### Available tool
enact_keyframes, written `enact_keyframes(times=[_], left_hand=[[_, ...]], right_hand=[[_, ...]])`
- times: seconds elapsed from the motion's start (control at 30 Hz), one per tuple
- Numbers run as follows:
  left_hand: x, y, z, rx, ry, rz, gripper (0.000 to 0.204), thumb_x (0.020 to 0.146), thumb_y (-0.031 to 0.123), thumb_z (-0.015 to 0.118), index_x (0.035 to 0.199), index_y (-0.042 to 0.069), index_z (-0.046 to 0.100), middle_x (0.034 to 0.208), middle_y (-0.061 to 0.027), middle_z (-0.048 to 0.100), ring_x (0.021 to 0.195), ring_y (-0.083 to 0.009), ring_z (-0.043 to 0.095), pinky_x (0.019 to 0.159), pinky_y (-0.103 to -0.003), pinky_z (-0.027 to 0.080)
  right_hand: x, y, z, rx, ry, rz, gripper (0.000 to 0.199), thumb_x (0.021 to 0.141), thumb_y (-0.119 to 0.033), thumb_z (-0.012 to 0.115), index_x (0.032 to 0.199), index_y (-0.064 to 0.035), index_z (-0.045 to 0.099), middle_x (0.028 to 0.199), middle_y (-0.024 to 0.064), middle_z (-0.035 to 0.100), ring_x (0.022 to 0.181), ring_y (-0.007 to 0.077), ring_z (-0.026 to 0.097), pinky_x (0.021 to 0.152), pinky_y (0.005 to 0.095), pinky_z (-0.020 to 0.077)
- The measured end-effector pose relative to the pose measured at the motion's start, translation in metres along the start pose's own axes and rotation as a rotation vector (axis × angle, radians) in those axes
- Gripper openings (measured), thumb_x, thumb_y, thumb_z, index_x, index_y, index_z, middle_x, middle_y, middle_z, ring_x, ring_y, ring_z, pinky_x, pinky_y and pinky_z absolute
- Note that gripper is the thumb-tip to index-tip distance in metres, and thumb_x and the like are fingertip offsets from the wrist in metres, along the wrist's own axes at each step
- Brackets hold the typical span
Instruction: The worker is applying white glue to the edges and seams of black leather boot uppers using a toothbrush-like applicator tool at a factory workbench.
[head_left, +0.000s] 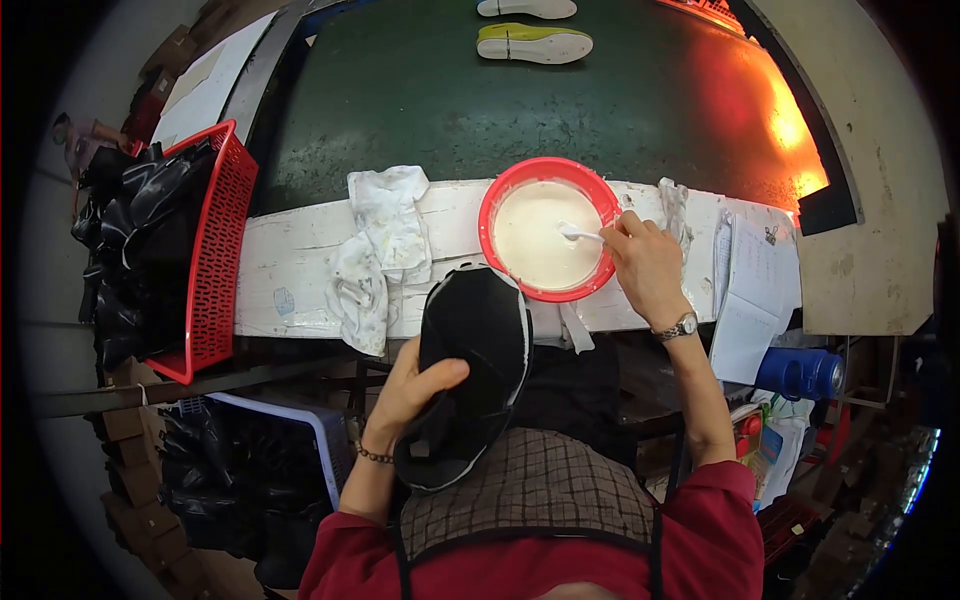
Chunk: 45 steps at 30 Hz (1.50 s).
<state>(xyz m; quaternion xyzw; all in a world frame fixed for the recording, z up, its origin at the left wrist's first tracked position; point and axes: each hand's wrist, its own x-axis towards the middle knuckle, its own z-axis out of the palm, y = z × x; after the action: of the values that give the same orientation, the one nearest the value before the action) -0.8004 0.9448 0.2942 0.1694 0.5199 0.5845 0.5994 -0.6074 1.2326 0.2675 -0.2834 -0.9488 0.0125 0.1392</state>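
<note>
My left hand [405, 395] grips a black shoe upper [475, 325] with a pale edge, thumb across its face, close in front of my apron. My right hand [650, 270] pinches the white handle of a small brush [582, 233]. The brush's tip is in the cream-coloured liquid [535, 245] that fills a red plastic bowl [488, 215]. The bowl stands on a white-topped bench [460, 200], just beyond the shoe upper. Its bristles are hidden or too small to make out.
A crumpled white rag [385, 240] lies left of the bowl. Beyond runs a dark green belt [400, 110] carrying a yellow-green shoe [530, 44]. A red basket [215, 260] of black uppers stands left. Papers [750, 290] and a blue flask [800, 374] are at right, below an orange glow.
</note>
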Motion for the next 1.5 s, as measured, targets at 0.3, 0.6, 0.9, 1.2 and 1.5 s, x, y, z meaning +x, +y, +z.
enact_keyframes(times=[0.3,0.6,0.9,1.2,1.5], left_hand=[[0.033,0.045,0.001,0.33,0.132,-0.014,0.03,0.091,0.02,0.074,0.107,-0.006,0.071,0.093,-0.0046,0.073,0.08,-0.0098,0.066,0.071,-0.026,0.053],[0.046,0.061,0.009,0.431,-0.05,-0.118,0.035,0.088,0.025,0.077,0.103,-0.006,0.072,0.088,-0.0039,0.072,0.08,-0.0097,0.065,0.071,-0.025,0.052],[0.032,0.084,0.021,0.389,0.105,0.052,0.025,0.09,0.016,0.076,0.104,-0.005,0.073,0.088,-0.0037,0.073,0.079,-0.0093,0.065,0.07,-0.025,0.053],[0.036,0.086,0.019,0.333,0.346,0.465,0.019,0.094,0.014,0.074,0.098,-0.005,0.073,0.087,-0.0031,0.073,0.077,-0.0081,0.063,0.07,-0.024,0.051],[0.032,0.083,0.0,0.379,0.174,0.287,0.021,0.093,0.016,0.076,0.097,-0.004,0.074,0.083,-0.0005,0.072,0.073,-0.0065,0.062,0.065,-0.023,0.05]], right_hand=[[-0.019,0.013,-0.017,0.062,0.206,0.072,0.016,0.086,-0.015,0.075,0.102,-0.0131,0.078,0.088,0.0024,0.061,0.079,0.0196,0.058,0.08,0.0375,0.0402],[-0.008,-0.02,-0.056,0.721,0.186,0.005,0.023,0.08,-0.005,0.081,0.102,-0.0103,0.081,0.088,0.0031,0.066,0.086,0.0176,0.06,0.08,0.0332,0.0436],[0.002,-0.024,-0.053,0.676,0.276,-0.075,0.023,0.077,-0.009,0.084,0.099,-0.0116,0.081,0.088,0.0004,0.065,0.088,0.0155,0.058,0.085,0.0323,0.0392],[-0.006,-0.047,-0.05,0.725,0.3,-0.039,0.022,0.076,-0.008,0.084,0.098,-0.0103,0.081,0.09,0.0011,0.064,0.088,0.0165,0.056,0.085,0.032,0.0394],[0.016,-0.044,-0.045,0.875,0.254,-0.072,0.017,0.084,-0.002,0.076,0.101,-0.0054,0.079,0.089,0.0042,0.063,0.086,0.0164,0.059,0.077,0.0295,0.0458]])
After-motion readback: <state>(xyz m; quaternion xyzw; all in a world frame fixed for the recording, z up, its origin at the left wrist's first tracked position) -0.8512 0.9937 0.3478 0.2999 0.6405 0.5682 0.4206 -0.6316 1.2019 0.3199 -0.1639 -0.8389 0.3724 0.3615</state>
